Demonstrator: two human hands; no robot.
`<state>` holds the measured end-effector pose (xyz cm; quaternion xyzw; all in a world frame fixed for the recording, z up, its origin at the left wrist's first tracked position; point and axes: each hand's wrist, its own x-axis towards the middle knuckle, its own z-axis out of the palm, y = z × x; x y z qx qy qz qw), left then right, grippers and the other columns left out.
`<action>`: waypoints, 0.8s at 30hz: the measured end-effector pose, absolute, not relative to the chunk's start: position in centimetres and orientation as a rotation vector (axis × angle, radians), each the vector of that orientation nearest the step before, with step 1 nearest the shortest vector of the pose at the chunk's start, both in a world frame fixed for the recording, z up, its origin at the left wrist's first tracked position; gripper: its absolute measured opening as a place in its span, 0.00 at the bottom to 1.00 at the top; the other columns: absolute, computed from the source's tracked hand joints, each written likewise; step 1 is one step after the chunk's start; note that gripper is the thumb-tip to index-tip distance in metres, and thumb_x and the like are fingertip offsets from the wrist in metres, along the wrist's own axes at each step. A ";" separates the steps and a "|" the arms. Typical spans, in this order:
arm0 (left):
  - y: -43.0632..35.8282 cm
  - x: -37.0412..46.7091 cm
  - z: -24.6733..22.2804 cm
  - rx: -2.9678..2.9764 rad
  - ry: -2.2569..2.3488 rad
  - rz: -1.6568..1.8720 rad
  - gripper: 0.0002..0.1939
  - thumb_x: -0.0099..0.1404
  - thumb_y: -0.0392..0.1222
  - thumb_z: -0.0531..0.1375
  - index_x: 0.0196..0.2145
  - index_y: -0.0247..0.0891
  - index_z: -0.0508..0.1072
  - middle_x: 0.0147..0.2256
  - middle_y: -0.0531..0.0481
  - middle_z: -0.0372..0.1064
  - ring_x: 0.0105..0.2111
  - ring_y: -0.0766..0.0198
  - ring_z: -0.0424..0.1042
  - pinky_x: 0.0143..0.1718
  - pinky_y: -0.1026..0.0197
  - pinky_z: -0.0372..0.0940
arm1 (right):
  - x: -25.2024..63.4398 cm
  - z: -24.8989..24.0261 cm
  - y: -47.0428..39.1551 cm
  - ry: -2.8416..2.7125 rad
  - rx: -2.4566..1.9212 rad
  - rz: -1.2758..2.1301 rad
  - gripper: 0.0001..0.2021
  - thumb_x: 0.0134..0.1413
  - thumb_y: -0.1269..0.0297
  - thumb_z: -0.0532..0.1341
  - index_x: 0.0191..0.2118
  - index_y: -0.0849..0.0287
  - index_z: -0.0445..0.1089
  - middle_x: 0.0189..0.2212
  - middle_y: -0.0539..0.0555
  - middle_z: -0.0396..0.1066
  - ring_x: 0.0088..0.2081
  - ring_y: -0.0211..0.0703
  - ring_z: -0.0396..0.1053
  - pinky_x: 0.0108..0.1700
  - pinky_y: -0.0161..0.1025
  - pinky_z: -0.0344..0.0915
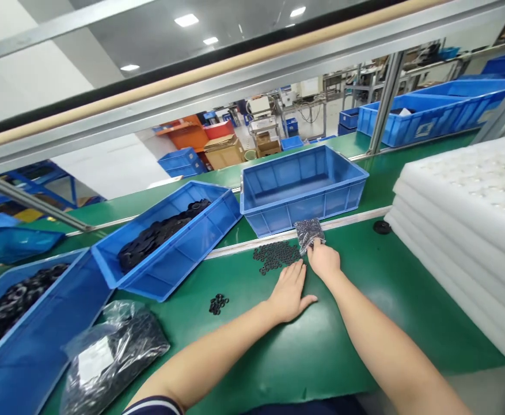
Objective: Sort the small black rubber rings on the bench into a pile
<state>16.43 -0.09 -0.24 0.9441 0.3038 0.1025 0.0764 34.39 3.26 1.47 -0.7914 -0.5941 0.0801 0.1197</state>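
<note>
We have the small clear bag (310,229) of dark pieces on the green table (351,340), just beyond the fingers of our right hand (325,260), and this is the nearer hand. From those fingertips the bag lies forward and a touch to the left, its near edge meeting them and its far edge close against the blue bin (304,196). Its outline is nearly square, so we can name no clear long axis. Our right fingers are curled and touch that near edge, but we cannot tell whether they pinch the film or reach inside. Our left hand (287,293) lies palm down, released and holding nothing that we can see, with its fingers together, its thumb spread to the right and its fingertips at the near right edge of the loose black rings (274,255). Those rings spread leftward from the bag in a flat patch, beyond and left of the left fingertips. A smaller heap of rings (218,304) sits well apart, to the left of our left hand.
</note>
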 end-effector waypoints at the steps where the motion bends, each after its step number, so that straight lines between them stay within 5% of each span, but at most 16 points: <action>1: -0.5 17.3 -0.5 2.802 0.941 0.270 0.49 0.68 0.69 0.51 0.69 0.24 0.48 0.69 0.22 0.42 0.69 0.35 0.45 0.66 0.35 0.49 | 34.5 1.4 3.1 -1.739 -2.294 0.228 0.16 0.69 0.58 0.50 0.51 0.64 0.66 0.38 0.64 0.77 0.39 0.51 0.77 0.39 0.41 0.67; 6: -1.1 19.9 -1.8 2.701 1.036 0.253 0.59 0.64 0.76 0.48 0.71 0.22 0.38 0.69 0.20 0.32 0.71 0.35 0.32 0.68 0.33 0.41 | 35.5 0.6 1.5 -1.812 -2.160 0.192 0.13 0.69 0.60 0.51 0.47 0.61 0.68 0.40 0.61 0.77 0.39 0.46 0.76 0.38 0.37 0.64; 17: -2.2 21.2 -1.7 2.543 1.168 0.509 0.57 0.63 0.75 0.52 0.70 0.23 0.43 0.69 0.21 0.36 0.71 0.37 0.37 0.68 0.36 0.46 | 37.4 -1.2 -1.1 -1.921 -1.785 0.064 0.15 0.64 0.63 0.52 0.43 0.62 0.75 0.41 0.61 0.75 0.41 0.46 0.71 0.44 0.39 0.65; 24: -1.1 21.2 -1.3 2.591 1.067 0.486 0.61 0.59 0.75 0.55 0.70 0.21 0.41 0.70 0.20 0.31 0.71 0.36 0.30 0.69 0.35 0.43 | 37.1 -1.2 -1.0 -1.867 -1.803 0.109 0.16 0.63 0.64 0.53 0.48 0.61 0.75 0.44 0.60 0.73 0.42 0.46 0.71 0.44 0.39 0.66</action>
